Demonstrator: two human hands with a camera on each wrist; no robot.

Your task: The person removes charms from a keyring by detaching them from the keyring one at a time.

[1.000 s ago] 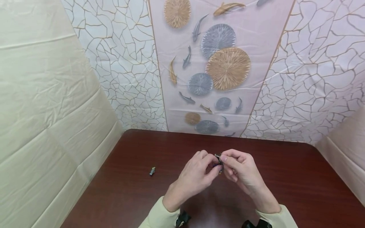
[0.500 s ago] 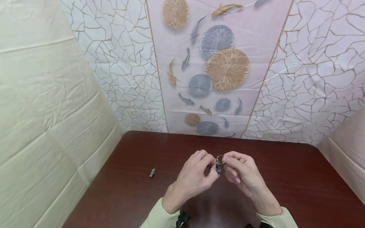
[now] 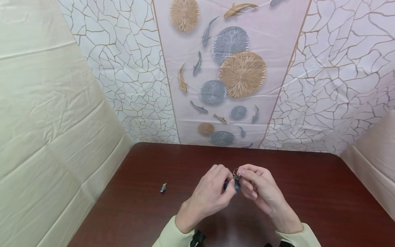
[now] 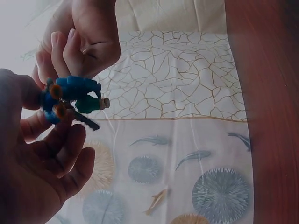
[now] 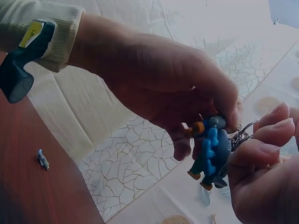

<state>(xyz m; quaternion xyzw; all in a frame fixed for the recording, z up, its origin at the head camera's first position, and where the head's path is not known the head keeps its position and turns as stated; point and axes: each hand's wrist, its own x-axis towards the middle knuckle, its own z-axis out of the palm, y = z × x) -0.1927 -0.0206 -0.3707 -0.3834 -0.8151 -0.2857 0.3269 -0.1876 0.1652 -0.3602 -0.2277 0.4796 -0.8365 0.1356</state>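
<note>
Both hands meet over the table, working on a small keychain figurine with a blue body, dark back and orange parts. My left hand pinches the figurine near its top, where a short metal chain joins it. Between the thumb and index finger of my right hand is the metal key ring, partly covered by the fingertips. In the left wrist view the figurine's blue limbs, orange rounds and a green part with a tan tip stick out past the left fingers.
A second small grey-blue figure lies on the dark red-brown table, left of the hands. Patterned cloth hangs behind the table's far edge, with plain cream cloth along the left side.
The key ring came into view between the hands, then the right fingers covered more of it. The blue figurine shows more below the left fingers. The head view has shifted slightly.
</note>
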